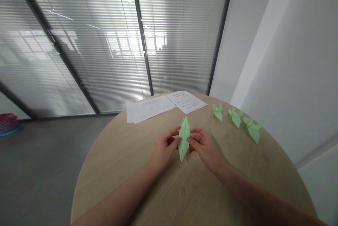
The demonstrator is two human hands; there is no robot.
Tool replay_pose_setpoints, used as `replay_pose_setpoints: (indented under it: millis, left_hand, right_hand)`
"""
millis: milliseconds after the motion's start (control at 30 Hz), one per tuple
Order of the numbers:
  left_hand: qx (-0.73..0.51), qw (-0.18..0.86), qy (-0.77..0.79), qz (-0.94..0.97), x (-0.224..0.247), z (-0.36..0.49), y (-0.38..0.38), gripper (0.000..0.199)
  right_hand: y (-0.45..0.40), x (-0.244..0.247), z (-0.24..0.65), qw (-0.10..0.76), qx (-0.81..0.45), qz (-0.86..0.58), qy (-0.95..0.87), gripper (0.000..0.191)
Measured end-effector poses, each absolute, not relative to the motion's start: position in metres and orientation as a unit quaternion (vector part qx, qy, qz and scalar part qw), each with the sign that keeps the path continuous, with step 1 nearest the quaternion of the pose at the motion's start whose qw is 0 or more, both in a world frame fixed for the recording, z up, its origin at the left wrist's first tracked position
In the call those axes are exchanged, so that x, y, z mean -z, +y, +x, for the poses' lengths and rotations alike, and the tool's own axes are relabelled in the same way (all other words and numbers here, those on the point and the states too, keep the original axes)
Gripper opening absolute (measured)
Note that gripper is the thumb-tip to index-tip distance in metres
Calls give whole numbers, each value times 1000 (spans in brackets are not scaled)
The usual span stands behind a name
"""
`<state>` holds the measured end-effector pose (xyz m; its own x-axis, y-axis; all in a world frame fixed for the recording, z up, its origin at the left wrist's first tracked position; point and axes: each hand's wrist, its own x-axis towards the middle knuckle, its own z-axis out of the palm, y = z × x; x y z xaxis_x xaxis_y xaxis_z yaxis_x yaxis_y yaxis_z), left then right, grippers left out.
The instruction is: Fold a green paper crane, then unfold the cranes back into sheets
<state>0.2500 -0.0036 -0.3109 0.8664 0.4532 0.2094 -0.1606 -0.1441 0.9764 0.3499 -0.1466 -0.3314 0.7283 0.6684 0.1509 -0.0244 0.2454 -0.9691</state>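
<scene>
A light green sheet of paper folded into a long, narrow diamond [184,132] is held upright over the table between both hands. My left hand [166,145] pinches its left edge, thumb on the front face and fingers behind. On the opposite edge, my right hand [202,146] grips it the same way, its thumb pressed near the middle. A crease runs down the diamond's length, and its lower tip points toward me. The fingertips behind the paper are partly hidden.
Three folded green paper figures, a near one [253,129], a middle one [236,116] and a far one [218,112], stand along the right of the round wooden table [113,169]. Printed sheets [150,108] lie at the far edge. A red and blue basket [10,124] is on the floor.
</scene>
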Motion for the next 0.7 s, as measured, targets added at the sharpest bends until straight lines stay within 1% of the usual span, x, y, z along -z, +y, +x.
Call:
replay_pose_setpoints:
  millis: [200, 367, 433, 567, 633, 700]
  left_hand:
    - [-222, 654, 105, 716, 310, 251, -3, 55]
    - [-217, 660, 107, 711, 310, 251, -3, 56]
    - [-221, 658, 119, 710, 311, 250, -4, 50]
    - [-212, 669, 138, 699, 309, 250, -5, 31]
    - [-198, 682, 134, 691, 308, 251, -4, 25]
    - [-184, 694, 129, 684, 308, 252, -2, 23]
  right_hand:
    - [-145, 333, 349, 733, -224, -576, -284, 45]
    - [-144, 335, 349, 737, -216, -573, -288, 42]
    - [-144, 335, 350, 739, -204, -578, -281, 38]
    - [-145, 335, 350, 733, -200, -585, -284, 26]
    - [-145, 334, 351, 733, -204, -580, -289, 20]
    - [-145, 334, 352, 740, -211, -571, -286, 19]
